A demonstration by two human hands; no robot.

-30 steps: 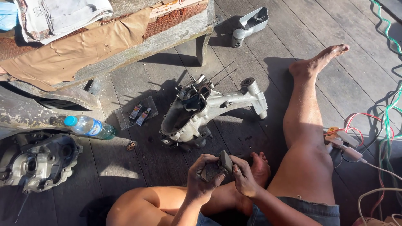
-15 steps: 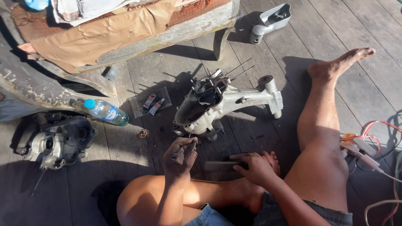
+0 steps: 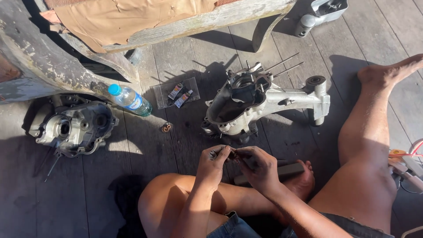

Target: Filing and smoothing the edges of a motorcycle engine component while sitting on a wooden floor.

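Between the folded legs, a small dark part (image 3: 232, 153), too small to identify, is pinched by left hand (image 3: 214, 164) and right hand (image 3: 257, 169) together, close for fine fingerwork, just short of the grey engine casing (image 3: 260, 101) on the plank floor (image 3: 176, 145).

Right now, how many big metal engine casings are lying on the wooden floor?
2. One light engine casing lies in the middle, just beyond the hands. One darker casing lies at the left, beside the plastic bottle. Others may be hidden under the bench.
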